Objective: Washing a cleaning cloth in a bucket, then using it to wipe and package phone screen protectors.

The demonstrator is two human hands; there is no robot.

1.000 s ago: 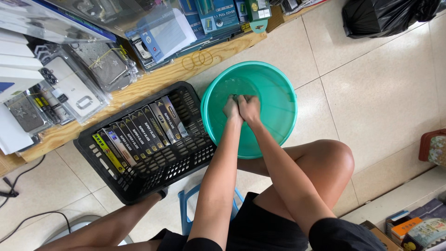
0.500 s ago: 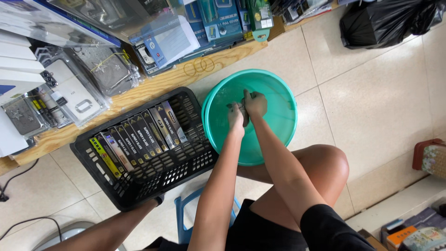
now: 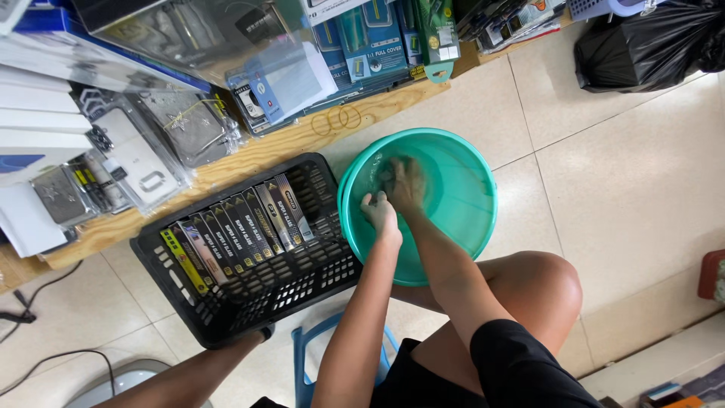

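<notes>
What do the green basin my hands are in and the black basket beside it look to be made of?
Green basin: likely plastic, smooth and glossy, with a thin rolled rim and light sheen on its wall. Black basket: probably rigid moulded plastic, matte, with a regular slotted grid. Both hands, left hand and right hand, are inside the basin.

Bare forearms, bare hands, no sleeves, black shorts [image 3: 521,363], bare knee and thighs

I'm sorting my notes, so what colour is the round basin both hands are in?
The basin is teal green, plain, best seen in the head view.
</notes>
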